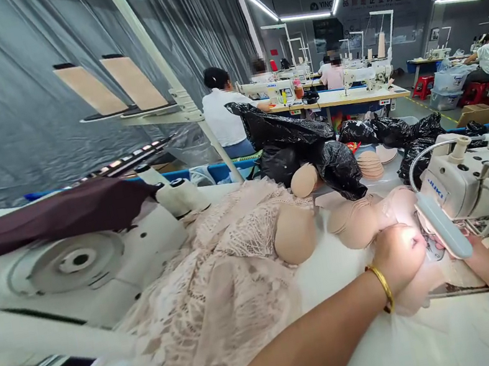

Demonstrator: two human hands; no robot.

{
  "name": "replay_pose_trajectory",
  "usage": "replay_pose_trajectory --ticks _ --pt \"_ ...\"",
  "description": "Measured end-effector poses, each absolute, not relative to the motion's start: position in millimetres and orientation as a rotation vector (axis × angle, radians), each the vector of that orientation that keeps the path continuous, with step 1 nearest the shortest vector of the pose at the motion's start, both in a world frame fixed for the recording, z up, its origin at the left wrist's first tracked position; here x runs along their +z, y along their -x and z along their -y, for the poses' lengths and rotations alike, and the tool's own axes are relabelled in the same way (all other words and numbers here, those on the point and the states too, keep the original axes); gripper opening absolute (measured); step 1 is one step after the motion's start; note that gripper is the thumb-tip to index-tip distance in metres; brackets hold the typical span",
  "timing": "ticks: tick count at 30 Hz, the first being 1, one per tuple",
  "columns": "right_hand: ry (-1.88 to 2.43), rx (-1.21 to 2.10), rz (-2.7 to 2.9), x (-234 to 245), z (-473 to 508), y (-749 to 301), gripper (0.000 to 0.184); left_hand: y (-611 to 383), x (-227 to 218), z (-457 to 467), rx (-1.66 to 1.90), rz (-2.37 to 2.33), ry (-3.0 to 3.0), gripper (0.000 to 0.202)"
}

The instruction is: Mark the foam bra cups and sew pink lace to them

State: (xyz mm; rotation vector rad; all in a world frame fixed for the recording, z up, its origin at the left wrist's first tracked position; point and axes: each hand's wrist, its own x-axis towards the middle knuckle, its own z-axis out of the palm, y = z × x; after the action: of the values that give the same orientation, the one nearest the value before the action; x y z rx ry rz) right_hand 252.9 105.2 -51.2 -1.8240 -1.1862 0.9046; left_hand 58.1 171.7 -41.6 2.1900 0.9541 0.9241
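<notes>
My left hand (399, 255), a gold bracelet at its wrist, curls closed on a beige bra cup piece (413, 295) beside the needle area of a white JUKI sewing machine (456, 186). Glare washes out part of its fingers. On the other side of the needle area is my right hand (479, 255); a pale lamp head (444, 226) covers most of its fingers, so its grip is hidden. Just beyond my left hand lie layered beige cups (351, 224). Another beige cup (295, 236) rests against a heap of beige lace (225, 287).
Black plastic bags (340, 166) and a stack of cups (370, 165) stand behind the work. At left are a second machine body (80, 269) under dark cloth (55, 213) and tilted thread cones (135, 82). A person in white (223, 117) sits farther back.
</notes>
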Motion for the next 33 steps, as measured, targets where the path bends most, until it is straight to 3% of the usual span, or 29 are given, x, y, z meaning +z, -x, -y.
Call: replay_pose_trajectory --ticks 12,17,24,33 --pt "1.948 0.783 1.115 -29 -97 -235 0.037 -59 -42 -172 0.901 -1.008 -2.203 0.027" --pt "2.016 0.625 1.055 -50 -101 -236 0.051 -59 -41 -172 0.884 -1.013 -2.225 0.032" --pt "2.024 0.517 1.039 -85 -107 -246 0.047 -60 -39 -172 0.853 -1.015 -2.239 0.038" --pt "2.001 0.475 1.039 -89 -110 -248 0.051 -60 -36 -171 0.788 -1.027 -2.253 0.038"
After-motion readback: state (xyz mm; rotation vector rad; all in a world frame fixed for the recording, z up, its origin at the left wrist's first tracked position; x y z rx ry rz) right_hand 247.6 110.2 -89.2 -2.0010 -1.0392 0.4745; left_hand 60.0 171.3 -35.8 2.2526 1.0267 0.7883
